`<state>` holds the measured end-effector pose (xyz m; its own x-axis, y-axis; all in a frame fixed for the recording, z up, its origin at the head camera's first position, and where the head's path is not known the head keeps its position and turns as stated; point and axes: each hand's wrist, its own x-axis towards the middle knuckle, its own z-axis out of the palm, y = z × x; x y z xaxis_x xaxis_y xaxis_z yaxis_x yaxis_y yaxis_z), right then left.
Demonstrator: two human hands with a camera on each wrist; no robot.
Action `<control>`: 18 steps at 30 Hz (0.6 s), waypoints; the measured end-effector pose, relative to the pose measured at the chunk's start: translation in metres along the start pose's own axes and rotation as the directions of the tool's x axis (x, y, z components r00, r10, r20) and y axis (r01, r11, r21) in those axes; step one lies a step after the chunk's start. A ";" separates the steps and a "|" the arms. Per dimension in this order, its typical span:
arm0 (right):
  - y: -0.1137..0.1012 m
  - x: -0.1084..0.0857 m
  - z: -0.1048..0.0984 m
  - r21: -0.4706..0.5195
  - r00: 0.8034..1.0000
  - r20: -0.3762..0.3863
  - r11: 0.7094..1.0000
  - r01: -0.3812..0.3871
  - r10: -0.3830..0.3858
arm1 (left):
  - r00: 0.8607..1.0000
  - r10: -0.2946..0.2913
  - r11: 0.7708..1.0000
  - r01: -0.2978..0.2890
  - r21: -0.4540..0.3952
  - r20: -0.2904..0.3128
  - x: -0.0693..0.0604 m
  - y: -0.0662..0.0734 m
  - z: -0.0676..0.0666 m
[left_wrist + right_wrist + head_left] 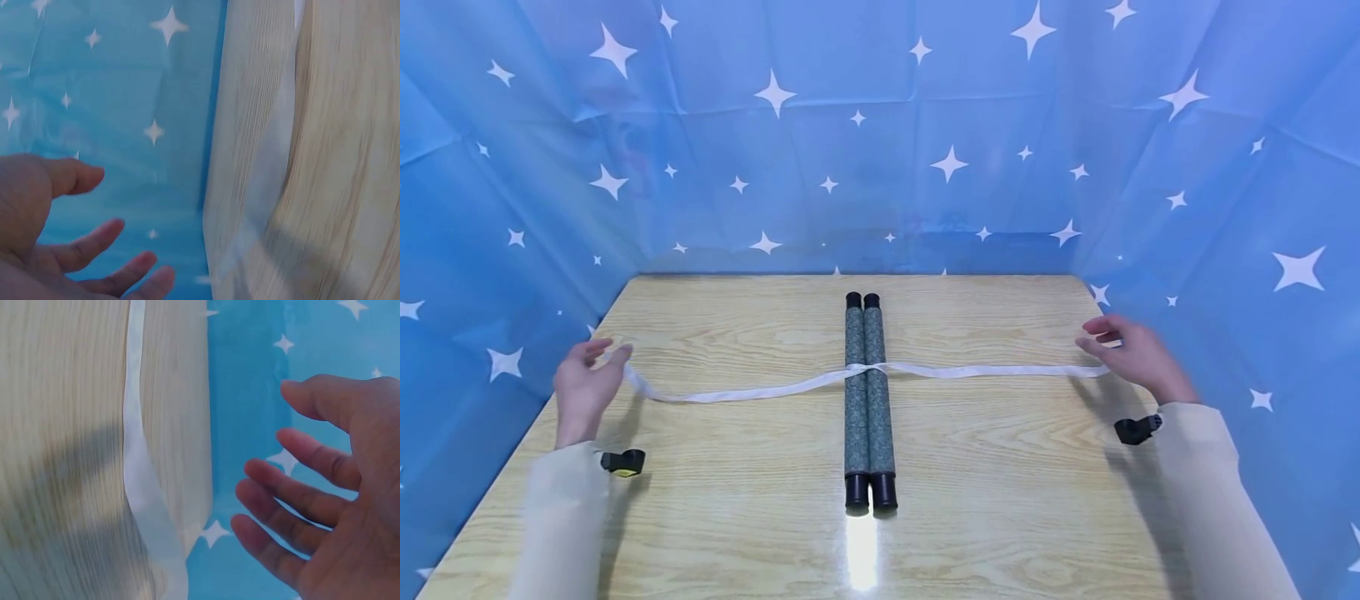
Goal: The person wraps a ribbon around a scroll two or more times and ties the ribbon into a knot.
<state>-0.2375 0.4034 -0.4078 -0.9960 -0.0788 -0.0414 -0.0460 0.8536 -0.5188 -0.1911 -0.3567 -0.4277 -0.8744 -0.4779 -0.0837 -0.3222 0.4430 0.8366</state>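
Note:
A scroll [856, 417] lies in the middle of the table, rolled into two side-by-side grey-green speckled rolls with black end caps. Across it runs a white ribbon [977, 371], crossed over itself on top of the rolls, its two ends stretching out to either side. My left hand [587, 379] hovers above the table's left edge by one end of the ribbon [269, 150], fingers apart and holding nothing. Over the right edge is my right hand [1138, 354], its fingers loosely bent and spread, with the ribbon's other end [140, 469] lying beside it, apart from the fingers.
The wood-grain table [737, 500] carries the scroll and ribbon. Blue cloth [880, 167] with white stars hangs at the back and both sides, close to the table's edges. Small black cameras [622, 462] are worn at both wrists.

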 end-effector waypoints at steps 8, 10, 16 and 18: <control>-0.023 0.003 0.015 -0.022 0.999 0.031 0.999 0.034 -0.033 | 0.975 0.168 0.982 -0.178 0.059 0.149 -0.019 0.024 0.039; -0.028 0.005 0.021 -0.027 0.999 0.031 0.999 0.043 -0.042 | 0.960 0.197 0.973 -0.217 0.084 0.197 -0.023 0.029 0.050; -0.041 0.012 0.036 -0.028 0.998 0.033 0.998 0.055 -0.054 | 0.906 0.251 0.944 -0.307 0.122 0.341 -0.037 0.042 0.078; -0.045 0.013 0.039 -0.024 0.998 0.046 0.999 0.048 -0.047 | 0.886 0.244 0.941 -0.315 0.123 0.395 -0.041 0.045 0.086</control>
<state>-0.2449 0.3433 -0.4183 -0.9882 -0.1424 -0.0563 -0.0956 0.8608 -0.4998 -0.2010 -0.2513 -0.4330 -0.9964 -0.0157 -0.0832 -0.0728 0.6606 0.7472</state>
